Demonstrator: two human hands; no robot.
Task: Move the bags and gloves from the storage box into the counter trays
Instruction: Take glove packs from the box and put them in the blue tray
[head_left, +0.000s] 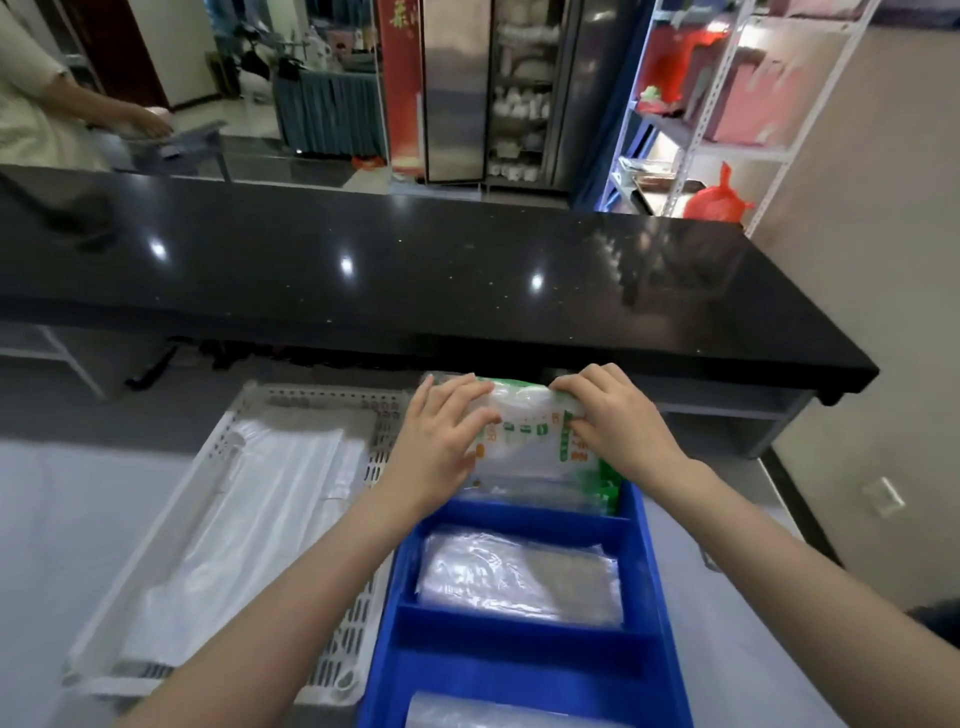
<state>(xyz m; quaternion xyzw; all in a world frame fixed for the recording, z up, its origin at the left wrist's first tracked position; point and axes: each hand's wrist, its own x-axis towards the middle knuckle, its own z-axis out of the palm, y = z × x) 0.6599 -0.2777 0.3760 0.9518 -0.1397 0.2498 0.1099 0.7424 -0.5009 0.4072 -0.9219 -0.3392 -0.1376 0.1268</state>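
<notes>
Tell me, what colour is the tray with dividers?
The plastic divided tray is bright blue, clearest in the head view.

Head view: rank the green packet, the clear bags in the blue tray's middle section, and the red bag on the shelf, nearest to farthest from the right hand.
1. Green packet, held in the right hand.
2. Clear bags, nearer the camera, in the blue tray.
3. Red bag, far beyond the counter.

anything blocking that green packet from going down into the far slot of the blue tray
Nothing solid. Both hands, left hand and right hand, hold the green packet right over the blue tray; its far slot already has packets lying underneath.
</notes>
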